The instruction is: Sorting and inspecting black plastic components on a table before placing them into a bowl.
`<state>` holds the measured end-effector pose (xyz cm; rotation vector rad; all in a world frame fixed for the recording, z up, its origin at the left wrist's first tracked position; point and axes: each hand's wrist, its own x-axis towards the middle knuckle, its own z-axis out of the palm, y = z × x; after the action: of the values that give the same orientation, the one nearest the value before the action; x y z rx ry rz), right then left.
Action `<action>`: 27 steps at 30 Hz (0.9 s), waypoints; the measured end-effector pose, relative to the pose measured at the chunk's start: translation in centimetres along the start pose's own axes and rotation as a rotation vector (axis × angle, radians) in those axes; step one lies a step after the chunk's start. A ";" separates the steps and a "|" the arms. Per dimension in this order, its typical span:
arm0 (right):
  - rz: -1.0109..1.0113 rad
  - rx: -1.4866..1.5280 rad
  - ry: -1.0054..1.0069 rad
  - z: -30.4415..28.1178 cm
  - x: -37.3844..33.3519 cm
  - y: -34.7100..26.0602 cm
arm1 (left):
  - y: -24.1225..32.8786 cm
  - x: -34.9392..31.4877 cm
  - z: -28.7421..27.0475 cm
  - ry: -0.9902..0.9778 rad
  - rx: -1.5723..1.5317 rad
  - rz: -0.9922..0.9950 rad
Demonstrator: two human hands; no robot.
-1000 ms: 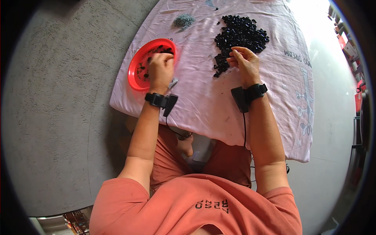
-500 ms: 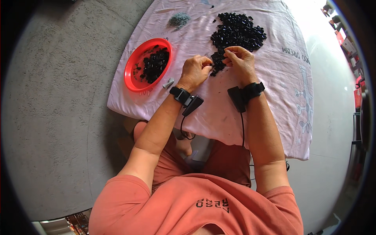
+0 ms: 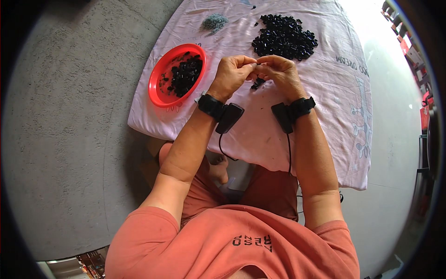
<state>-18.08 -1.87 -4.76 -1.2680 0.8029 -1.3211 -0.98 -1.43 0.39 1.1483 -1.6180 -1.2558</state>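
My left hand (image 3: 231, 75) and my right hand (image 3: 281, 76) meet over the cloth, fingertips pinched together and touching. Whatever sits between them is too small and covered to name. Just below the fingers lie a few small shiny black pieces (image 3: 257, 84), partly hidden by my right hand. Beyond my hands spreads a large heap of the same black pieces (image 3: 284, 38). To the left of my left hand stands a red round basin (image 3: 154, 88), with more black pieces (image 3: 185, 76) in it.
A pinkish patterned cloth (image 3: 325, 135) covers the table. Toward the far left of it lies a small pile of grey-blue bits (image 3: 214, 22). A small greyish object (image 3: 200, 96) rests by my left wrist. Black devices with cables are strapped to both wrists.
My hands have come together from slightly apart, so the fingertips now touch. My left wrist has turned a little. Fewer black pieces show below the fingers.
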 end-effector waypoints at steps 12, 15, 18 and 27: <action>0.047 0.200 0.205 -0.4 0.1 -0.1 | -3.7 1.7 -4.2 0.280 0.688 0.137; 0.052 0.198 0.245 -0.7 0.3 0.6 | -4.4 1.7 -4.1 0.227 0.805 0.112; 0.054 0.115 0.267 -1.0 0.2 0.8 | -3.9 1.4 -3.3 0.229 0.776 0.123; 0.093 0.097 0.253 -0.9 0.1 0.2 | -4.7 1.9 -3.1 0.226 0.856 0.088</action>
<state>-18.88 -2.21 -5.14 -0.9878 0.9498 -1.4446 2.29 -4.61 -3.46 1.6158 -2.0524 -0.3160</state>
